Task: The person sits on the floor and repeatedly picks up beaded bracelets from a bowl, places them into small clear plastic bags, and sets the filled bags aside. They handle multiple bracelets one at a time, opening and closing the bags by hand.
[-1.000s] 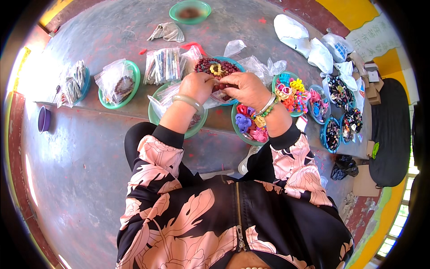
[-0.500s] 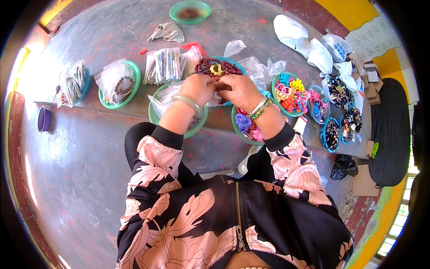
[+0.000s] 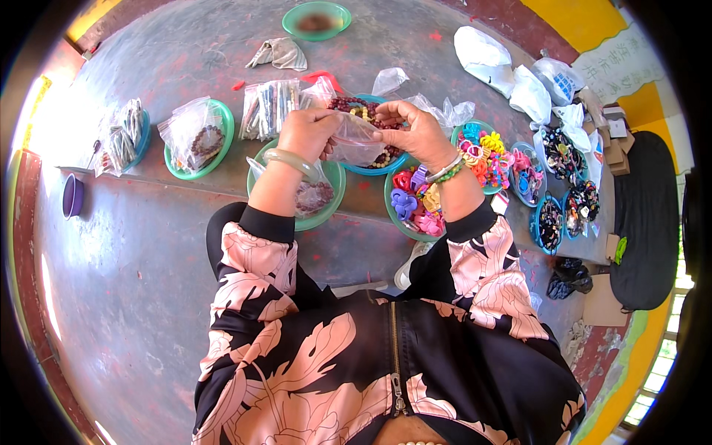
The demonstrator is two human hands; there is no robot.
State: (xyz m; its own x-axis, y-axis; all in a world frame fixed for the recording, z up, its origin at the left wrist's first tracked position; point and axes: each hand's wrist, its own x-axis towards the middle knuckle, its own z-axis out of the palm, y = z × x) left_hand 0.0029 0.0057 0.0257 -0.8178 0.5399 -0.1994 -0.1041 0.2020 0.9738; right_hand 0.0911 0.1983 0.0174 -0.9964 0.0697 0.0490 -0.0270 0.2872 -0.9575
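Note:
A small clear plastic bag (image 3: 357, 142) hangs between my hands, above a blue basin (image 3: 368, 172) of dark red and yellow beaded bracelets (image 3: 361, 108). My left hand (image 3: 305, 137), with a pale bangle at its wrist, is closed on the bag's left side. The thumb of my right hand (image 3: 417, 137) meets the bag's right edge, while its fingers are lifted and apart from the thumb. Below my left wrist, a green basin (image 3: 335, 200) holds bagged beads (image 3: 313, 197). Another green basin (image 3: 391, 216), with colourful hair ties (image 3: 415, 200), lies below my right wrist.
Bundled slim bags (image 3: 268, 108) lie left of the bead basin. Farther left are a green basin (image 3: 225, 141) with a bagged bracelet and a purple bowl (image 3: 73, 197). Several hair-tie baskets (image 3: 549, 222) and white plastic bags (image 3: 482, 58) stand at right. A raised floor edge crosses here.
My hands have moved apart, and the clear bag now shows between them. My right hand's fingers have lifted and spread; the beads beneath are more exposed.

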